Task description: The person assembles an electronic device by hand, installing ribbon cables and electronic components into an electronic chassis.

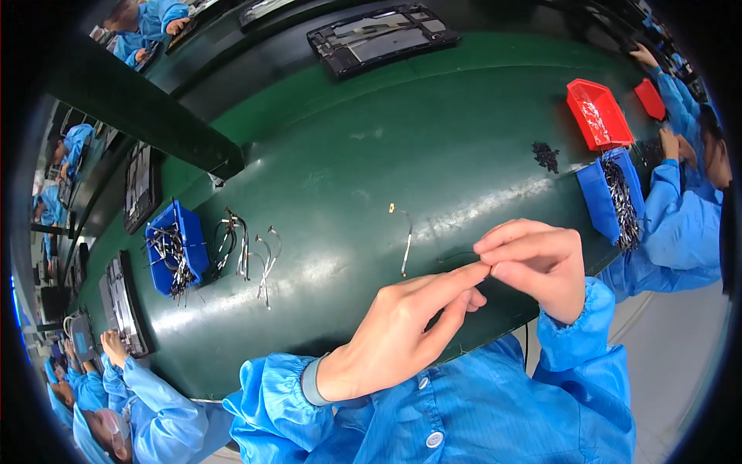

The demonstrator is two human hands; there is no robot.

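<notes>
My two hands meet over the table's near edge at right of centre. My right hand is closed, thumb and fingers pinched together, and a thin dark cable shows as a fine line running left from its fingertips. Against these fingertips rests the outstretched forefinger of my left hand, its other fingers bent in; whatever it grips is hidden. Just beyond my left hand lies a short cable with a white sleeve and a small gold-coloured end, flat on the green tabletop.
At left, a blue bin of cables stands beside loose cables. To the right are another blue bin of cables, a red bin and a small black pile. Opened device housings line the far side. Co-workers sit on both sides.
</notes>
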